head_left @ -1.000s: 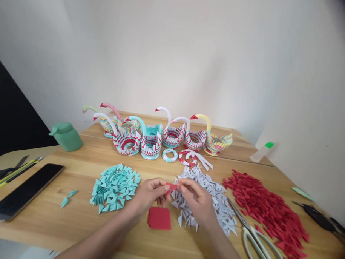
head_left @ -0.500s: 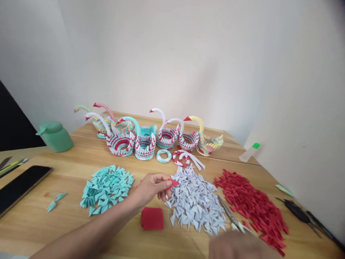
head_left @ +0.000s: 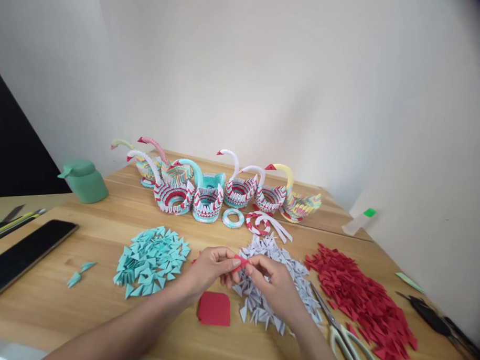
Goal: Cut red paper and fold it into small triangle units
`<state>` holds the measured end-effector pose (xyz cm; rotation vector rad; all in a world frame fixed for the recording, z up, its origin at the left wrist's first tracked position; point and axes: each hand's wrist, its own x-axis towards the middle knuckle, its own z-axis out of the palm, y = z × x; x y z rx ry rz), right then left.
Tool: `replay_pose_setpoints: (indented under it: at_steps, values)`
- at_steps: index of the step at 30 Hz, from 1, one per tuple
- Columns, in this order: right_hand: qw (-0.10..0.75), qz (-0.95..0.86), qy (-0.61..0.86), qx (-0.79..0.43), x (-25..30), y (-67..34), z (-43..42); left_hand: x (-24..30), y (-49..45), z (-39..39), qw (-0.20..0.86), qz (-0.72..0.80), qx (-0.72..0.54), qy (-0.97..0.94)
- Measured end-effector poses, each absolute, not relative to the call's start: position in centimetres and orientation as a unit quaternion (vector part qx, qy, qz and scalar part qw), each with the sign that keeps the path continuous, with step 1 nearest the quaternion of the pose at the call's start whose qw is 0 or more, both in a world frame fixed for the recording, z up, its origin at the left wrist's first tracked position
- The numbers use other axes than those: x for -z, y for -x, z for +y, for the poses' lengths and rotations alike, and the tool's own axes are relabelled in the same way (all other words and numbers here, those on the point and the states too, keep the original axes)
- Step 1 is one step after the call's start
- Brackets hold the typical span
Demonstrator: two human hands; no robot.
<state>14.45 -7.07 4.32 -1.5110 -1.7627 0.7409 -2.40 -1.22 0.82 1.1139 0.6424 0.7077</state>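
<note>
A small piece of red paper (head_left: 241,262) is pinched between both hands, above the near left part of a pile of pale lavender folded paper triangles (head_left: 271,249). My left hand (head_left: 215,266) grips it from the left with thumb and fingers closed. From the right, my right hand (head_left: 273,283) holds its other edge by the fingertips and covers part of the pale pile. The fingers partly hide the piece, so its folds are hard to make out. On the table just below the hands lies a stack of red paper squares (head_left: 214,309).
Turquoise triangles (head_left: 152,261) lie left, red triangles (head_left: 365,300) right, with scissors (head_left: 343,330) beside them. Several paper swans, one a white-necked swan (head_left: 173,197), stand behind a turquoise-white ring (head_left: 233,218). A phone (head_left: 28,254) and green container (head_left: 84,181) are at left.
My right hand has come up from the lower right edge and taken hold of the red paper piece beside my left hand. The view has shifted slightly, uncovering the scissors' handles.
</note>
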Motion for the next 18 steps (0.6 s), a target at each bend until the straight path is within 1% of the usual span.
replay_pose_setpoints:
  at_steps: [9,15,18]
  values:
    - [0.357,-0.667,0.578,-0.306,-3.5,-14.1,-6.8,-0.6,2.2,-1.4,0.763,0.293,-0.318,-0.481]
    - [0.395,-0.61,0.568,-0.386,-2.8,-14.7,-6.8,-0.8,2.1,-1.7,0.746,0.299,-0.324,-0.5]
    - [0.406,-0.605,0.569,-0.381,-2.4,-14.8,-6.7,-0.7,2.0,-1.8,0.74,0.306,-0.319,-0.507]
